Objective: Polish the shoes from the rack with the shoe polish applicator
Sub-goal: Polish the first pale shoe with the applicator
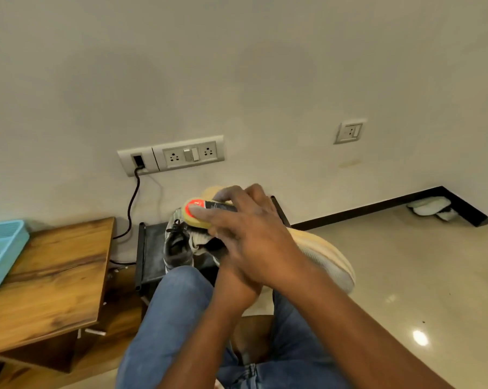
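Note:
My right hand (248,234) grips the shoe polish applicator (200,213), a yellow sponge with a red and black label, and presses it on the shoe's far end. The shoe (325,258) has a pale cream-orange sole and a grey knit upper and is held above my knees. My left hand (235,282) reaches under the right hand and holds the shoe; its fingers are hidden. A second grey and black sneaker (177,244) sits on the low black shoe rack (148,248) just beyond.
A wooden table (54,276) with a blue basket (4,248) stands at the left. A black cable (133,203) hangs from the wall socket panel (171,155). White footwear (431,209) lies in the far right corner on the glossy tiled floor (419,276).

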